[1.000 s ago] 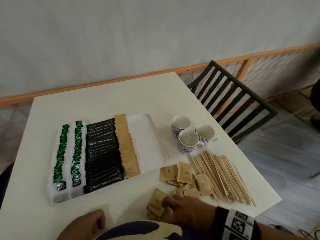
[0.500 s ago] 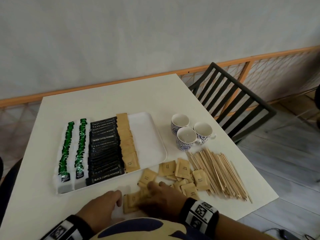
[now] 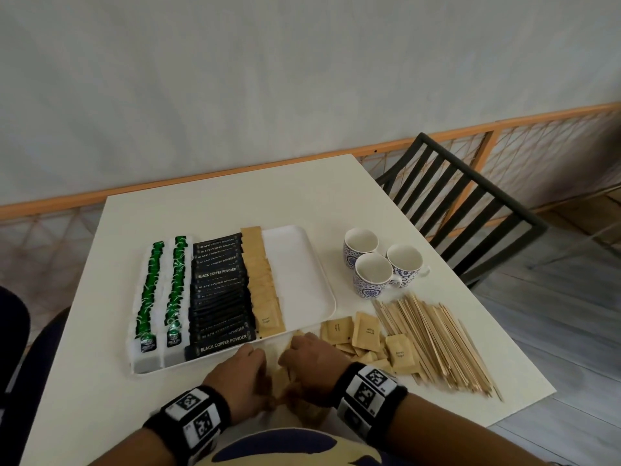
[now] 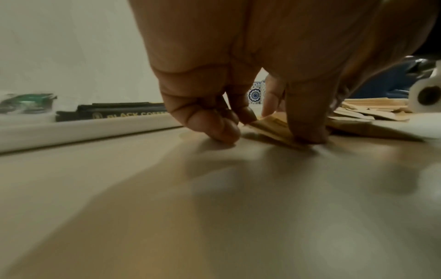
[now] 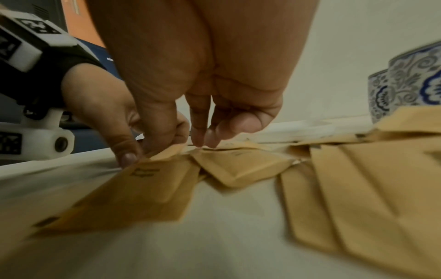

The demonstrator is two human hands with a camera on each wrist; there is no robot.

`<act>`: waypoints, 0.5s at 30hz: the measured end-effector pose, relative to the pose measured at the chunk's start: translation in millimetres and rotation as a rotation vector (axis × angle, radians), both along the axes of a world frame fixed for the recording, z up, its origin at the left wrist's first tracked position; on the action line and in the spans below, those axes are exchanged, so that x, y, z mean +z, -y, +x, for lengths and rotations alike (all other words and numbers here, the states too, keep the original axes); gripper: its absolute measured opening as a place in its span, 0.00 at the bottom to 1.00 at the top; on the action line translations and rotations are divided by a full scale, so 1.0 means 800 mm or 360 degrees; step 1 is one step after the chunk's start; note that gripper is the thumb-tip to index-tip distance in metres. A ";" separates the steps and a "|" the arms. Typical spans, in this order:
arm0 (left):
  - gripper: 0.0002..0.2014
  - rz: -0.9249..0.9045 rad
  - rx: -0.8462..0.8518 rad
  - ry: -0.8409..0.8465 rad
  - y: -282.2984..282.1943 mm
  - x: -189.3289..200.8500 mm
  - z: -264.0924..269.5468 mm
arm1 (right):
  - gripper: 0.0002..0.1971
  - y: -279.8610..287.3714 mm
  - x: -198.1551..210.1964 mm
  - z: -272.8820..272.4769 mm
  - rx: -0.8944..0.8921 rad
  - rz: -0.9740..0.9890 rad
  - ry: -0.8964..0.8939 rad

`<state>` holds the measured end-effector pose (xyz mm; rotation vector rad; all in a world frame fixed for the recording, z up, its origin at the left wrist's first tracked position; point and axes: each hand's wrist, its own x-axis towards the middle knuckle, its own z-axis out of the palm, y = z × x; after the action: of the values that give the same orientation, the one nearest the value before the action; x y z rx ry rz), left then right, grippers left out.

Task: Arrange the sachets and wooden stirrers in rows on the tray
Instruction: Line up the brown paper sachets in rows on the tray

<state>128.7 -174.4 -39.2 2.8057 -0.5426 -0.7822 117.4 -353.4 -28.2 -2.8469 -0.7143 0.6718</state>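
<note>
One tray (image 3: 304, 264); one table (image 3: 201, 203); one chair (image 3: 463, 203); three cups (image 3: 373, 274). Two green rows (image 3: 148, 290), one black row (image 3: 218, 297), one brown row (image 3: 265, 297). Loose brown sachets (image 3: 366, 331) and stirrers (image 3: 437, 344): too many to count.

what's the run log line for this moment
stage: gathering brown sachets | left hand: pinches them | right hand: fingertips on them | tray: four rows laid | stirrers: on table

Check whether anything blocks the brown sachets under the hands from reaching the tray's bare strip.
Nothing visible does. The left hand and right hand touch the brown sachets just off the tray; only its low rim lies between.
</note>
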 end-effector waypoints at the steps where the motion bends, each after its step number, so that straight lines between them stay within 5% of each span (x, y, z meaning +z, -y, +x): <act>1: 0.22 -0.0022 0.0009 -0.0016 -0.002 0.000 0.002 | 0.24 -0.004 -0.002 0.002 0.0029 -0.0015 0.0034; 7: 0.13 -0.0346 -0.0021 -0.0098 -0.017 -0.002 0.007 | 0.15 -0.018 -0.009 0.008 0.0237 0.0111 0.0154; 12: 0.12 -0.0953 0.0348 -0.0271 -0.019 0.026 0.013 | 0.14 0.000 0.012 0.018 -0.0524 0.0887 0.0003; 15: 0.07 -0.0891 0.0298 -0.0231 -0.016 0.031 0.020 | 0.10 0.023 0.023 0.026 -0.0856 0.1161 -0.0052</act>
<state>144.9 -161.3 -14.3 2.2279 -0.3910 -0.6627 138.2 -371.8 -9.4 -2.1810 -0.1111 0.2834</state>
